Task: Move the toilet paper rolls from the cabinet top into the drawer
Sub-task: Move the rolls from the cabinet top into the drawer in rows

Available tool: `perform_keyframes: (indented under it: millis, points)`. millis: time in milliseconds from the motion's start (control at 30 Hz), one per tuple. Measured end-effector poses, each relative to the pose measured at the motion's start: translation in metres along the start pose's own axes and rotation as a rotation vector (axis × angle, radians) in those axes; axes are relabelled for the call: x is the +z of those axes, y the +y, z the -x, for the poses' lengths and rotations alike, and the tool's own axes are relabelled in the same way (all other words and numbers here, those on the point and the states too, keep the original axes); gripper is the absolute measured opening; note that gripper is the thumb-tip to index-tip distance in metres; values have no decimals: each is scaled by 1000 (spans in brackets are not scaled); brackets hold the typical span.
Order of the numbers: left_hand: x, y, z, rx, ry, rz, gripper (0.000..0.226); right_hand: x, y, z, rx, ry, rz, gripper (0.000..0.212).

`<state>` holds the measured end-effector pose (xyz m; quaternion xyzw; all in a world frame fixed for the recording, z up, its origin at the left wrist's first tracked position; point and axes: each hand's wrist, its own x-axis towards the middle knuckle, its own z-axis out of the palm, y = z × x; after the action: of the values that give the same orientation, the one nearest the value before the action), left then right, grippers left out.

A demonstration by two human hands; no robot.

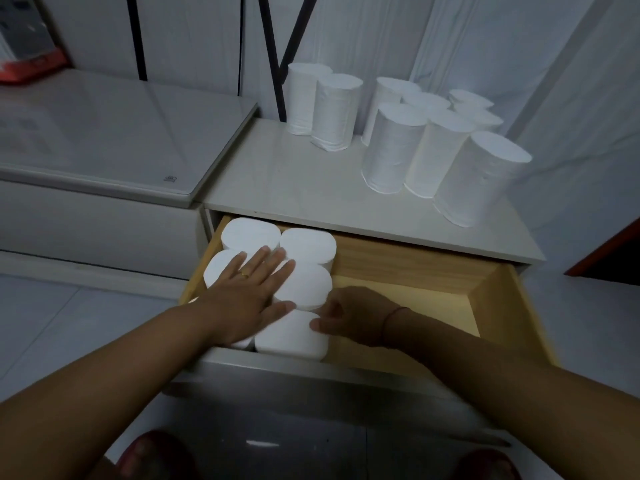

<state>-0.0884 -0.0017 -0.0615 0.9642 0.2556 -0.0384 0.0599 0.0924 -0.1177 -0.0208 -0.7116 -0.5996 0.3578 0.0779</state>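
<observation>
Several white toilet paper rolls (420, 133) stand upright on the white cabinet top (277, 181), towards its back and right. Below it the wooden drawer (491, 296) is pulled out. Its left part holds several rolls (308, 244) packed upright in two columns. My left hand (242, 292) lies flat, fingers spread, on top of the left rolls. My right hand (349, 317) grips the side of the nearest roll (291, 337) at the drawer's front, thumb on its top edge.
The right half of the drawer shows bare wood. A low white unit (104, 133) adjoins the cabinet on the left, with a red-and-grey box (24, 39) at its far corner. Black metal legs (277, 64) stand behind the cabinet. My feet show at the bottom edge.
</observation>
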Motion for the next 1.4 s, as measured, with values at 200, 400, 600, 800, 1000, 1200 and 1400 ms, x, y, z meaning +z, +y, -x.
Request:
perform_keyframes:
  millis: [200,400,600,800,1000,1200,1400]
  points:
    - [-15,9,-28,2,62,16,76,-78,-5,-5,-101,572,245,13]
    - [-25,16,-48,5,84,27,84,-170,20,-42,-42,867,488,61]
    - [-30,18,-64,0,140,30,79,-215,40,-85,200,857,659,92]
    - [-31,13,-81,13,175,35,74,-219,45,-106,152,948,651,80]
    - [-29,13,-88,20,143,33,79,-221,33,-114,84,938,532,65]
    - [-28,15,-86,40,116,14,88,-217,19,-103,105,899,361,81]
    - [-29,22,-73,45,81,-29,86,-199,12,-52,29,756,291,90]
